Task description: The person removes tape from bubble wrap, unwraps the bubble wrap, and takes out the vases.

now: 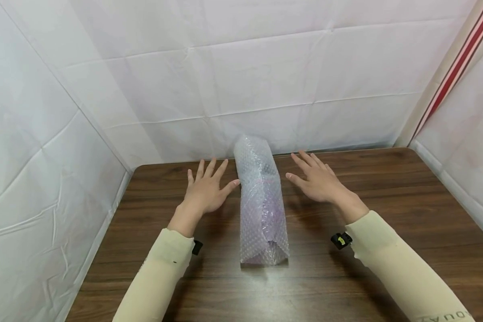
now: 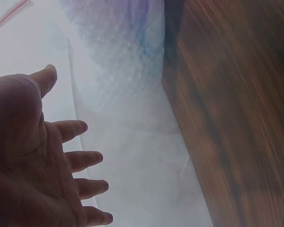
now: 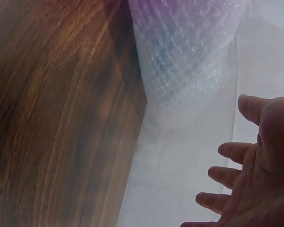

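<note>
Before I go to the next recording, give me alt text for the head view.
A bubble-wrapped package on a brown table between a person's spread left hand and right hand, with white sheeting behind. Both sleeves are pale.

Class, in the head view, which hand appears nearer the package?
The left hand: its thumb appears at the package, while the right hand shows a gap.

What the bubble-wrapped bundle [image 1: 261, 201] holds cannot be made out through its wrap. In the head view, lettering [image 1: 444, 317] on the right sleeve [image 1: 398, 264] is cut off at 4 o'clock, the desk [image 1: 209, 286] at 6; the left sleeve [image 1: 161, 266] partly hides a black wrist device [image 1: 197, 247]. The wrist views crop the bundle near 12 o'clock, the left hand [image 2: 28, 156] at 8, the right hand [image 3: 262, 175] at 4.
</note>
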Motion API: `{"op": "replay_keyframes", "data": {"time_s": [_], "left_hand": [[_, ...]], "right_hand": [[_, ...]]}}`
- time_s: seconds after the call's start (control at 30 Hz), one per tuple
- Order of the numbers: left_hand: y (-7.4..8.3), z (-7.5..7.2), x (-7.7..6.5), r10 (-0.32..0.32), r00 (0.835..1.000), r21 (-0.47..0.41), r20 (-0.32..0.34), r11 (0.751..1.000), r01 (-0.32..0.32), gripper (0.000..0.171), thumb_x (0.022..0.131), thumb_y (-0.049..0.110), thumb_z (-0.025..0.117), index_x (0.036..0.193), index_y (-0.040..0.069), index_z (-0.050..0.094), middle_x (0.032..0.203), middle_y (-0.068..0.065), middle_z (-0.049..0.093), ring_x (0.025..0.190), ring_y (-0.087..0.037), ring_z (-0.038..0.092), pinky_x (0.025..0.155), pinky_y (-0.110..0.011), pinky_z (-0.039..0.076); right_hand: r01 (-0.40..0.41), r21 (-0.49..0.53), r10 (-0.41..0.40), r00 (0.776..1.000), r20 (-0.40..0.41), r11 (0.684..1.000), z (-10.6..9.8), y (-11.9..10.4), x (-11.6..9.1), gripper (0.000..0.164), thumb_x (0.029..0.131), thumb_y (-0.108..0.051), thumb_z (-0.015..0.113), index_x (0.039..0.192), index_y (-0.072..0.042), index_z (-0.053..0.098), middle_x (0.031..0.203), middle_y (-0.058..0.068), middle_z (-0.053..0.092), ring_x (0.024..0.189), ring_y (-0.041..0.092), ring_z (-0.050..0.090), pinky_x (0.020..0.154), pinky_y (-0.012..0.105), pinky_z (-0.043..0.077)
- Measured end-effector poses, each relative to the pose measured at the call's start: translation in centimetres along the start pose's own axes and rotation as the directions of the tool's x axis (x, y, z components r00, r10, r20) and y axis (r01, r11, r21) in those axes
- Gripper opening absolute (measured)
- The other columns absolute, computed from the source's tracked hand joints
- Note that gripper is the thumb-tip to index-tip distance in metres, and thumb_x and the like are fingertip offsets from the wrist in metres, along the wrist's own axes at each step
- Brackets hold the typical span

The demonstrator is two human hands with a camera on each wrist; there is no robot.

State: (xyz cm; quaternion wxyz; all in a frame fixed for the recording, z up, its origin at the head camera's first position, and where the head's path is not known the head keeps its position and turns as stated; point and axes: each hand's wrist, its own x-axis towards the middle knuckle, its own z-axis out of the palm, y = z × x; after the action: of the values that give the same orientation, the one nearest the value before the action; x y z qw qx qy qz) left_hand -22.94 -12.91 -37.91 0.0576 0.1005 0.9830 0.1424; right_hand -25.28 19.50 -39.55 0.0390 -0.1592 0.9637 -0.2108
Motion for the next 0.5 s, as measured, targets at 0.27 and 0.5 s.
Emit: {"op": "replay_keyframes", "data": {"time_s": [0.27,0.5], "left_hand": [[0.9,0.3,-0.2,0.035,0.999,0.018,0.008,0.999,-0.035,0.079,0.103,0.073,0.031,0.168,0.031,0.013,0.176,-0.006,0.005,0.162,-0.04,-0.003,0.125,-0.069,-0.004],[1.8,0.5,-0.5,0.063,0.998,0.005,0.015,0.998,-0.063,0.08,0.103,0.072,0.034,0.168,0.029,0.017,0.176,-0.007,0.011,0.162,-0.039,0.002,0.126,-0.068,-0.002]], "right_hand": [[0.023,0.021,-0.023,1.0,0.012,1.0,0.6,-0.5,-0.3,0.074,0.109,-0.055,0.042,0.168,-0.019,0.017,0.175,0.012,0.009,0.16,0.044,0.005,0.122,0.075,0.01],[0.062,0.042,-0.062,0.998,-0.012,0.997,1.1,-1.0,-0.5,0.071,0.108,-0.046,0.051,0.167,-0.017,0.023,0.174,0.015,0.015,0.16,0.045,0.01,0.124,0.071,0.013]]}}
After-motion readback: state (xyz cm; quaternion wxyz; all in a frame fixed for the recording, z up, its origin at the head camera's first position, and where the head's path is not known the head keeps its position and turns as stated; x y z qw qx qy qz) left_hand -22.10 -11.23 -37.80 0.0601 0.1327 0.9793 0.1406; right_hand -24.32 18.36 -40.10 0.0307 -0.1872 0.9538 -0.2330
